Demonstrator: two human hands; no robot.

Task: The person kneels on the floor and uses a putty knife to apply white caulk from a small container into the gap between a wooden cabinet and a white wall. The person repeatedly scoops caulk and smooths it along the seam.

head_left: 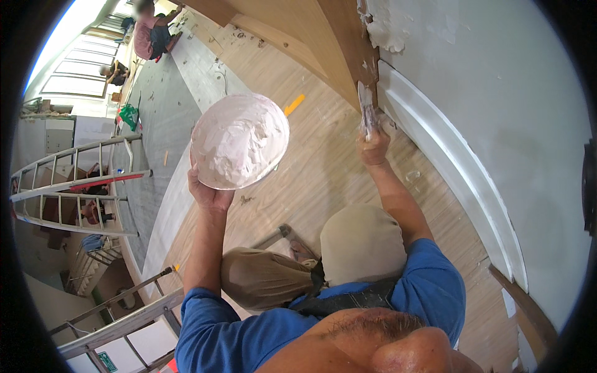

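Note:
My left hand (210,196) grips the lower left edge of a round bowl (198,166), its fingers partly hidden beneath. Thick whitish putty (239,140) fills it, the surface ridged and smeared. In my right hand (373,149), the fingers are wrapped round a putty knife (368,115) coated with white paste. Its blade points away from me, up against the foot of a brown wooden frame (348,46). Right beside the blade begins a white baseboard (460,165), which runs along the grey wall (497,93). A rough white patch (388,31) marks the wall near the frame.
An aluminium ladder (74,183) stands at the left, and another metal ladder (124,329) is at lower left. Grey sheeting (152,118) covers part of the wood-look floor (311,161). An orange strip (294,104) lies beyond the bowl. One person (152,31) crouches far left; others are farther off.

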